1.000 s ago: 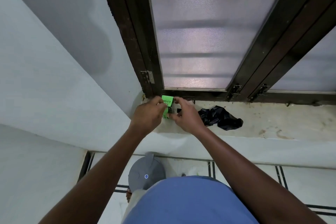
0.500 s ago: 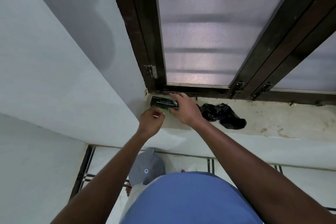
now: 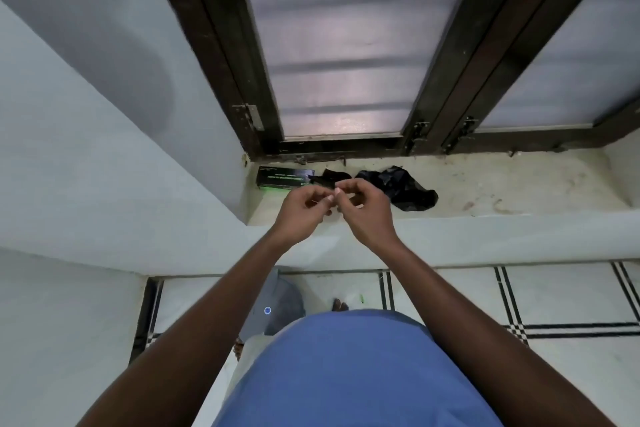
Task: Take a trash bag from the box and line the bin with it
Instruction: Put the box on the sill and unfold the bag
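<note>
Head view, ledge: a pale, stained window ledge [image 3: 519, 191] runs below a dark-framed window [image 3: 346, 45] with frosted panes.
Head view, box: a dark box [image 3: 282, 177] with a green lower edge lies flat at the ledge's far left corner, against the window frame and beside the side wall [image 3: 104, 149].
Head view, bag at the box: a small black piece of trash bag [image 3: 330, 176] shows at the box's right end; whether it is out of the box cannot be told.
Head view, loose bag: a crumpled black bag [image 3: 401, 189] lies on the ledge just right of the box, near the frame, touched by neither hand.
Head view, left hand: the left hand [image 3: 303, 210] is raised over the ledge's front edge, fingers curled in, thumb and fingertips pinched together; what they pinch, if anything, is too small to tell.
Head view, right hand: the right hand [image 3: 363, 208] is just beside the left, fingers curled, its fingertips [image 3: 337, 189] meeting those of the left; it grips nothing that can be made out.
Head view, bin: a grey bin [image 3: 277, 308] with a small round mark stands on the tiled floor [image 3: 485, 295] below the ledge, at the left, partly hidden by the left forearm and the blue shirt [image 3: 346, 374].
Head view, floor: white tiles with dark striped lines; bare toes [image 3: 340, 305] show near the bin.
</note>
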A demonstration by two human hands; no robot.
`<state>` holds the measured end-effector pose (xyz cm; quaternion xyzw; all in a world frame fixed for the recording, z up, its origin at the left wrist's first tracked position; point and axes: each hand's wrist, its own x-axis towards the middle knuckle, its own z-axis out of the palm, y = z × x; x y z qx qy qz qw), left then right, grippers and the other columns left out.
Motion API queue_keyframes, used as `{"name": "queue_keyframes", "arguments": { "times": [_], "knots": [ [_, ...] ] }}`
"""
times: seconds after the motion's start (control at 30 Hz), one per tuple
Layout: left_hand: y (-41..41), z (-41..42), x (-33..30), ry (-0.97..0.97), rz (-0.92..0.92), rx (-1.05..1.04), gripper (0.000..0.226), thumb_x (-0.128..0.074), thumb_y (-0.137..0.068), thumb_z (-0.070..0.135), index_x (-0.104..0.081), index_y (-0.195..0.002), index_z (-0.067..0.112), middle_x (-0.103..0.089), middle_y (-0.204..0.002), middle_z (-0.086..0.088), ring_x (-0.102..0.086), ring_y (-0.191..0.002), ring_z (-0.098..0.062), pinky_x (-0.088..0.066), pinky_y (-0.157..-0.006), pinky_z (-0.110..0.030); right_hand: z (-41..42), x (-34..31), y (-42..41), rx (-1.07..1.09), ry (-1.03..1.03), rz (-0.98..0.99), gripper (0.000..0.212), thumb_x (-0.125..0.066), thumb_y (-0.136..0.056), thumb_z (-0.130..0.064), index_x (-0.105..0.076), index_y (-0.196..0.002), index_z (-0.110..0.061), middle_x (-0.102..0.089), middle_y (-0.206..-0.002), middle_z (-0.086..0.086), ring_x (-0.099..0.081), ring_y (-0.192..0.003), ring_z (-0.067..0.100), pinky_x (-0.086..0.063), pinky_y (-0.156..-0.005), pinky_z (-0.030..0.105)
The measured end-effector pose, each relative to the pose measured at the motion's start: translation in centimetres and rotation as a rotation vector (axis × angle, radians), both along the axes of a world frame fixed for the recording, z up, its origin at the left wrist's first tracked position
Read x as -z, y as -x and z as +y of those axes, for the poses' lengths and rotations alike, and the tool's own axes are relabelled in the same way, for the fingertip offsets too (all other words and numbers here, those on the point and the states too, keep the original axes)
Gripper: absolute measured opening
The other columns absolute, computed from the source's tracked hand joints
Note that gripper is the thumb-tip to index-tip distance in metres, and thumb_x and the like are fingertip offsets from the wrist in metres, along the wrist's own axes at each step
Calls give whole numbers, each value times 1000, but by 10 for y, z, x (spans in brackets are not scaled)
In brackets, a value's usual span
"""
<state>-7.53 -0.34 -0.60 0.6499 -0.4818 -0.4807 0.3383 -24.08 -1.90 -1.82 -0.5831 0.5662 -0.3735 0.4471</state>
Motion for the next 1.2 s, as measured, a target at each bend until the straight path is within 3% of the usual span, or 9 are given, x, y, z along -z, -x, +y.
{"name": "queue_keyframes", "arguments": {
  "times": [0.1,0.17,0.33,0.43,0.53,0.63,0.8,1.0,1.2],
  "knots": [
    [25,-10,4,-23,-11,98,12,-72,-104,20,-80,-111,16,-80,-106,2,-75,-96,-11,-59,-83,-32,2,2,27,86,92,83,11,-73,-102,-25,-79,-110,-21,-73,-106,-9,-72,-92,6,-58,-80,25],
    [35,-16,10,-29,-37,183,15,-73,-102,18,-80,-115,19,-71,-135,6,-67,-124,-11,-51,-98,-27,2,6,45,152,188,252,14,-72,-101,-24,-76,-113,-20,-65,-113,-6,-66,-100,8,-58,-88,28],
    [45,-27,19,63,-301,327,34,-71,-99,10,-73,-130,25,-22,-179,0,-10,-166,-20,-12,-127,-37,-2,22,91,236,56,803,68,-74,-90,-28,-52,-154,-17,-50,-158,15,-45,-138,40,-46,-108,54],
    [50,-20,12,166,-350,222,25,-70,-98,12,-76,-120,22,-51,-152,1,-42,-147,-22,-34,-120,-38,-9,28,105,163,-128,904,63,-69,-97,-21,-50,-157,-14,-65,-141,17,-58,-128,42,-50,-96,49],
    [47,-11,0,87,-224,231,10,-71,-99,15,-78,-105,19,-69,-108,4,-65,-98,-10,-48,-85,-23,-14,21,109,142,-204,688,23,-61,-102,-19,-76,-118,-17,-78,-112,9,-73,-107,34,-56,-78,38],
    [41,1,-8,-39,-162,339,7,-73,-99,17,-80,-98,17,-76,-90,0,-63,-72,-2,-49,-68,-17,-14,14,103,93,-247,500,16,-68,-95,-39,-79,-104,-31,-78,-113,-2,-72,-114,26,-61,-93,40],
    [29,20,-12,-105,-138,346,7,-74,-98,26,-79,-95,24,-78,-95,2,-70,-85,-11,-55,-73,-25,-13,31,95,146,-342,848,97,-82,-93,-50,-28,-168,-18,-38,-166,16,-38,-151,42,-45,-114,58],
    [-3,51,-18,-138,-139,381,7,-75,-97,32,-78,-95,27,-79,-103,1,-76,-96,-20,-60,-76,-34,-7,40,72,116,-283,947,15,-67,-98,-22,-71,-112,-16,-72,-112,8,-63,-119,36,-46,-91,43],
    [-45,80,-26,-146,-163,357,8,-75,-99,30,-78,-98,23,-79,-107,-1,-78,-95,-22,-62,-84,-38,8,14,46,-123,-461,832,18,-74,-95,-29,-76,-104,-12,-80,-104,9,-73,-106,33,-50,-80,34]
  ]
}}
